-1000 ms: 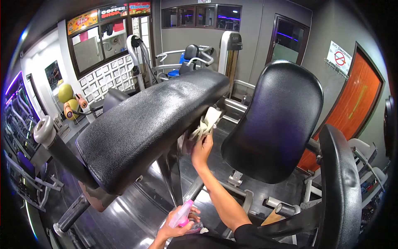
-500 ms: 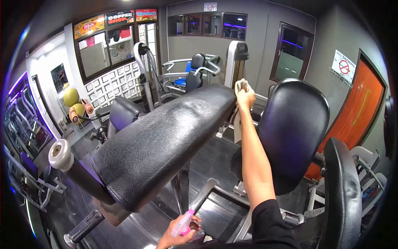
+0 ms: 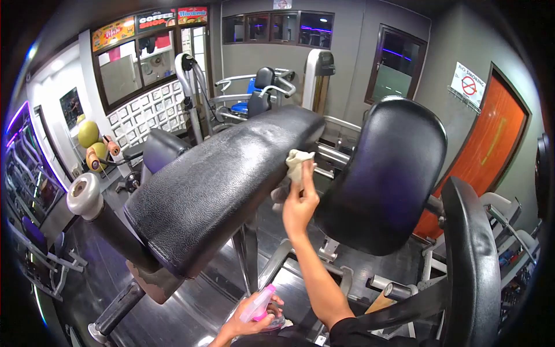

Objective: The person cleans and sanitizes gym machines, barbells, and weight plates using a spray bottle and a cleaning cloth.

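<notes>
Head view: your right hand (image 3: 299,203) pinches a pale cloth (image 3: 298,161) against the side edge of the long black pad (image 3: 214,185). Your left hand (image 3: 250,321) is closed around a pink spray bottle (image 3: 257,303), low and well apart.

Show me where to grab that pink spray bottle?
Take the spray bottle round its narrow neck, just under the pink head, and come from behind so the nozzle points away from you. The left hand wraps it about there, with the bottle tilted and its nozzle end up.
</notes>
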### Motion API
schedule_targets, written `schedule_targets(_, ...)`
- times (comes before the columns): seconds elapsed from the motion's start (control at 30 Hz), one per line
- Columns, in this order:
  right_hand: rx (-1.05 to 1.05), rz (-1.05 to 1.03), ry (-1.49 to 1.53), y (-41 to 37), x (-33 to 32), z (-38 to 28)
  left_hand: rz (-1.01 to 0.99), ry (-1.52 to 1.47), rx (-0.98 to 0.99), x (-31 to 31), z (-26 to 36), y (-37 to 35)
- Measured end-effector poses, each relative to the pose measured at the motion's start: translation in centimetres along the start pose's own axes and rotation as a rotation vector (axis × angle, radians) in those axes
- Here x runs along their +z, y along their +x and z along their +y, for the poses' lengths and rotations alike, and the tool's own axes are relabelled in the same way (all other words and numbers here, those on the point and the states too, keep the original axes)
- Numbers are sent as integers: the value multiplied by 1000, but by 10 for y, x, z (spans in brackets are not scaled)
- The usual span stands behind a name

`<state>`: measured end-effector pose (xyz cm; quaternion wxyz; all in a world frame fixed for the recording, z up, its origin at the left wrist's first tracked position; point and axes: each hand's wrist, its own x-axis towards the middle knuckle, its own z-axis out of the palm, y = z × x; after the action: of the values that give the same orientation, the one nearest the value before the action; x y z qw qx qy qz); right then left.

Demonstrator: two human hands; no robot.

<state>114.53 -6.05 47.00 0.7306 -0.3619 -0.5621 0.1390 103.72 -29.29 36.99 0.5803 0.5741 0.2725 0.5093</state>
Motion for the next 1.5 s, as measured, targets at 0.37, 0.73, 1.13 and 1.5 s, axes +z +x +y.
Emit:
schedule_targets(0.37,259,-159,42,-6,6,16,-65,-100,-66,4,-18,-3)
schedule_targets(0.73,65,149,-329,63,-10,57,-34,-94,-55,-11,-16,-24)
schedule_targets(1.13,-327,-225,-1670,94,-16,103,88,-171,-88,-13,-18,-36)
schedule_targets(1.5,-241,-813,-2110,147,-27,56,112,-84,-133,-31,-24,-32)
